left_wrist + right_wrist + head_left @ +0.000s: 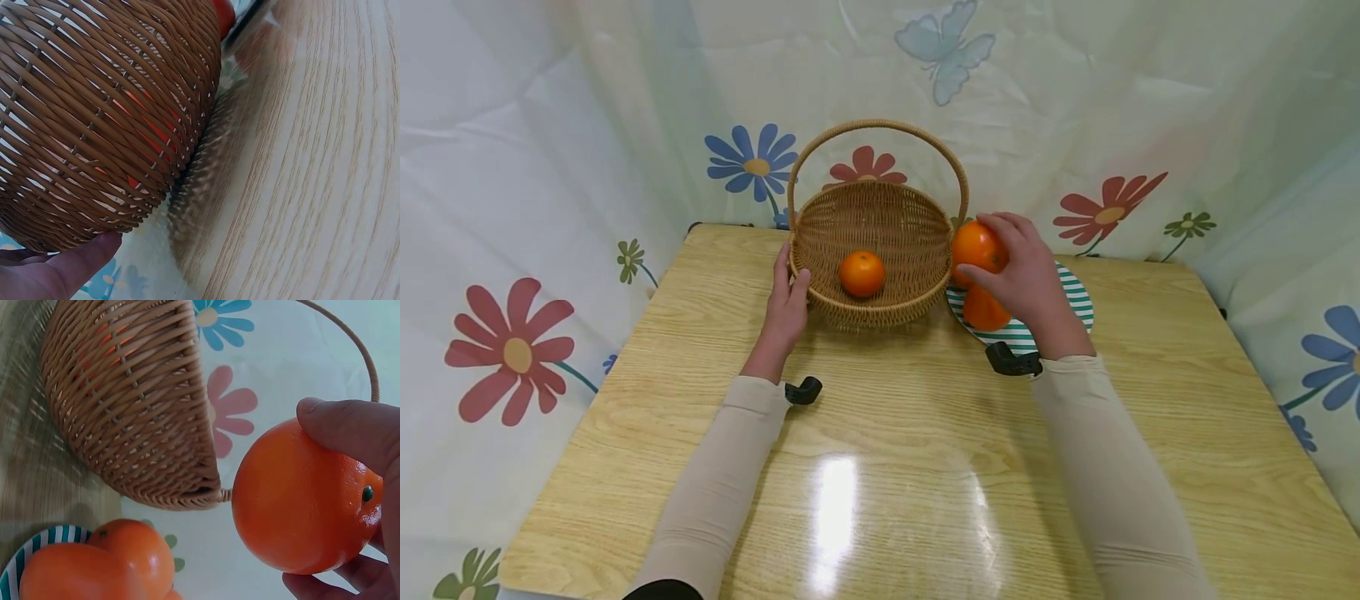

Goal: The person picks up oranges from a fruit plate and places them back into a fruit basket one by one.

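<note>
Wicker basket in our left grip, by the counter's back edge, parts its inner orange from the outer orange our right grip holds near a striped plate.

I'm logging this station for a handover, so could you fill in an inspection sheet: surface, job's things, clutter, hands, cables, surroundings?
Surface: glossy wood-grain table with bright reflections.
Job's things: wicker basket, handle up, one orange inside; at least two plate oranges on a green-and-white striped plate.
Clutter: nothing seen.
Hands: left hand touches the basket's left side; right hand grips another orange near its right rim.
Cables: nothing seen.
Surroundings: flower-printed backdrop behind and at both sides.
</note>
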The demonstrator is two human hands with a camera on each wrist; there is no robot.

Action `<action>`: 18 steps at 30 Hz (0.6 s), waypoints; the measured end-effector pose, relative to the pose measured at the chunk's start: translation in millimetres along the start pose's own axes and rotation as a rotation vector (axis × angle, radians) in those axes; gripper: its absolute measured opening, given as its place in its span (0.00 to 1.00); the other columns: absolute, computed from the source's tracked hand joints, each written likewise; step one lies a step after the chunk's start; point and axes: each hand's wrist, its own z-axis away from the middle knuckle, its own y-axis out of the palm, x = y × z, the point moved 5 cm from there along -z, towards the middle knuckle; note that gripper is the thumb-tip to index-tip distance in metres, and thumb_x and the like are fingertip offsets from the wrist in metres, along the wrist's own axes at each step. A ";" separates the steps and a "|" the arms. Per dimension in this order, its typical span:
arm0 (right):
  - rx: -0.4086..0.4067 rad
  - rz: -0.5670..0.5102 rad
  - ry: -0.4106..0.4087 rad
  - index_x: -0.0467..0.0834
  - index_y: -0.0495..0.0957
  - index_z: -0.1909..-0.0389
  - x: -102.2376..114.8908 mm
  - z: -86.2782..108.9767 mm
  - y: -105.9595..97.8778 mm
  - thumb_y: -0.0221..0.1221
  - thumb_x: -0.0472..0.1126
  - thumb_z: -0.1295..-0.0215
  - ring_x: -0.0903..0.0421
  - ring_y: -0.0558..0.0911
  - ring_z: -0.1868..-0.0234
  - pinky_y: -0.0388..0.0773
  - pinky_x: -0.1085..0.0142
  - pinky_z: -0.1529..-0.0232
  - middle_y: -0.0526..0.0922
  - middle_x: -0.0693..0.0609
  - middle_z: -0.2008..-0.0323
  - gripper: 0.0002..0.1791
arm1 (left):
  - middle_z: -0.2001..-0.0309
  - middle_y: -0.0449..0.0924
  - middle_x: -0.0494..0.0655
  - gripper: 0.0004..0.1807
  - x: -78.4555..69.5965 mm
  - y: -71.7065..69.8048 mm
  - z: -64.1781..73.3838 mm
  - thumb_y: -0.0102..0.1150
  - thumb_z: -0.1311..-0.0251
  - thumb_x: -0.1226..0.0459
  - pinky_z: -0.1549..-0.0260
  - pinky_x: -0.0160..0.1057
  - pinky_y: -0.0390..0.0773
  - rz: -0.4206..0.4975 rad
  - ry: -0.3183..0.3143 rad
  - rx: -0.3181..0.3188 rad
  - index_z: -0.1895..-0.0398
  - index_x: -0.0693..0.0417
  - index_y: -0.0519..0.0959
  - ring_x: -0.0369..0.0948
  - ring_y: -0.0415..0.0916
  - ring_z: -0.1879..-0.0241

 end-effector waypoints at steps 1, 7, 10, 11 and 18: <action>0.001 0.000 -0.001 0.51 0.66 0.31 0.6 -0.7 1.2 0.68 0.53 0.42 0.39 0.67 0.35 0.68 0.38 0.40 0.62 0.47 0.30 0.38 | 0.21 0.33 0.46 0.33 4.2 -0.2 -2.5 0.33 0.24 0.51 0.31 0.54 0.59 0.000 0.005 -0.003 0.23 0.30 0.33 0.53 0.47 0.24; -0.001 0.001 -0.018 0.52 0.67 0.31 6.2 -5.0 8.2 0.67 0.53 0.42 0.40 0.67 0.35 0.68 0.39 0.39 0.63 0.47 0.31 0.38 | 0.21 0.34 0.44 0.34 18.4 -0.3 -10.2 0.34 0.24 0.48 0.31 0.55 0.60 -0.004 0.040 -0.023 0.23 0.28 0.33 0.53 0.49 0.25; -0.001 0.000 -0.032 0.52 0.67 0.32 8.6 -6.7 11.9 0.67 0.53 0.42 0.40 0.68 0.35 0.69 0.39 0.39 0.64 0.47 0.31 0.37 | 0.21 0.35 0.44 0.34 19.0 -0.4 -10.5 0.34 0.25 0.47 0.31 0.55 0.60 -0.009 0.045 -0.029 0.23 0.28 0.34 0.53 0.49 0.25; -0.001 -0.004 -0.039 0.51 0.67 0.32 9.1 -7.2 13.1 0.68 0.52 0.42 0.40 0.68 0.35 0.69 0.39 0.39 0.64 0.46 0.31 0.37 | 0.21 0.35 0.44 0.34 19.0 -0.3 -10.5 0.34 0.25 0.46 0.31 0.55 0.60 -0.012 0.049 -0.031 0.23 0.27 0.34 0.53 0.49 0.25; -0.012 0.001 -0.085 0.49 0.68 0.33 14.4 -9.9 19.9 0.69 0.51 0.44 0.41 0.67 0.35 0.70 0.41 0.39 0.66 0.45 0.33 0.38 | 0.21 0.35 0.43 0.34 18.8 -0.5 -11.1 0.34 0.26 0.44 0.30 0.53 0.59 -0.015 0.046 -0.029 0.23 0.26 0.34 0.52 0.50 0.25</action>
